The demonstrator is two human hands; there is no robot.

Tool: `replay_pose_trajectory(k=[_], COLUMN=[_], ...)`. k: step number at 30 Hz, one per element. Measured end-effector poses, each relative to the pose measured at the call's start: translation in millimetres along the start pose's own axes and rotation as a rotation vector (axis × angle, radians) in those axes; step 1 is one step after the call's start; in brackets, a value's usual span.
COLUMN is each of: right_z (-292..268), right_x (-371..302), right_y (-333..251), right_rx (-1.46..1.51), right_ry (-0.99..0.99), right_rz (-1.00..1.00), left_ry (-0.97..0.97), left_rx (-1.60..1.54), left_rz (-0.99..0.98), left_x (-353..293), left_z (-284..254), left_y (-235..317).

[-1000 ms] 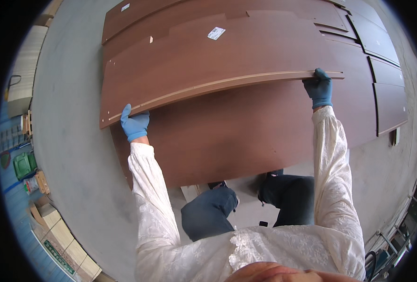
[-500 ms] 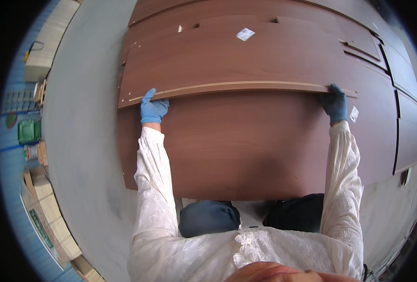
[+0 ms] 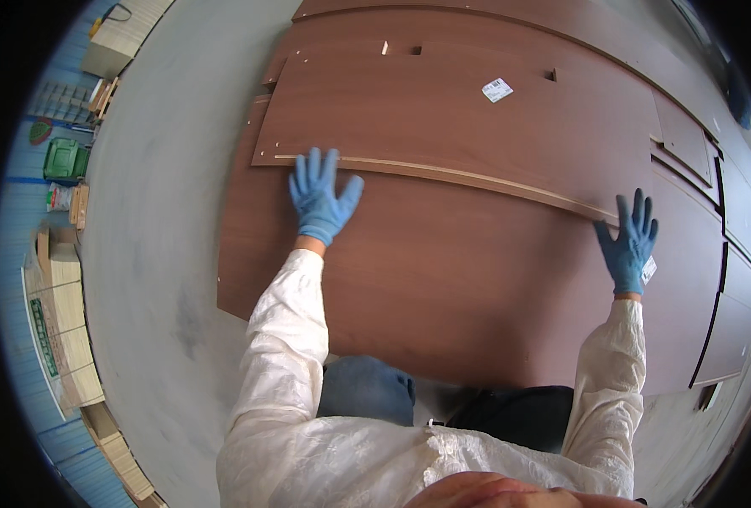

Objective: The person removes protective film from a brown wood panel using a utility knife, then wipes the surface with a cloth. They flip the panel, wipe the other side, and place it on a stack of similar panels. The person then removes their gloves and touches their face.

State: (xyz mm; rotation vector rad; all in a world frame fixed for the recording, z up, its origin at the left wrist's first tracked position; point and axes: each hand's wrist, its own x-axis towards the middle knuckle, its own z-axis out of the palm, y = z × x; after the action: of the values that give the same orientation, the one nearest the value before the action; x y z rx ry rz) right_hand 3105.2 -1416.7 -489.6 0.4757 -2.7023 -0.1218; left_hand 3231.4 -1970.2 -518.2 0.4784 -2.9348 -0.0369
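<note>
A reddish-brown wood panel (image 3: 409, 106) lies flat on top of a larger panel (image 3: 409, 262) of the same colour. A pale groove runs along its near edge, and a white label (image 3: 496, 91) sits on its face. My left hand (image 3: 320, 199), in a blue glove, spreads its fingers over the left part of that near edge, fingertips at the groove. Toward the right end of the edge is my right hand (image 3: 631, 245), also gloved in blue, fingers apart. Neither hand grips anything; whether the palms touch the panels I cannot tell.
More brown panels (image 3: 680, 135) with cutouts lie to the right, and another long panel (image 3: 477, 24) is at the back. Grey floor (image 3: 155, 212) runs along the left. Beyond it stand stacks of pale boards (image 3: 66, 326) and a green bin (image 3: 65, 159).
Both hands have let go of the top panel's near edge and opened. The whole view has turned, so the panels now slant down to the right.
</note>
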Motion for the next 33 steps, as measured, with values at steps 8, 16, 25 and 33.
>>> replay_pose_trajectory(k=[8,16,25,33], right_z=[72,110,147,152], right_x=[-18,10,61,68], right_y=[-12,-19,-24,-26], right_rx=[0.089,0.127,0.109,0.053], right_ry=[-0.307,-0.304,-0.297,-0.302], right_rz=[0.110,0.127,0.147,0.163], left_ry=[-0.180,-0.139,-0.128,-0.096], left_rx=[0.005,-0.057,-0.058,-0.104], left_rz=[-0.099,-0.087,-0.104,-0.080], left_x=[25,74,141,145], left_z=[24,53,79,90], left_y=[5,-2,-1,-6])
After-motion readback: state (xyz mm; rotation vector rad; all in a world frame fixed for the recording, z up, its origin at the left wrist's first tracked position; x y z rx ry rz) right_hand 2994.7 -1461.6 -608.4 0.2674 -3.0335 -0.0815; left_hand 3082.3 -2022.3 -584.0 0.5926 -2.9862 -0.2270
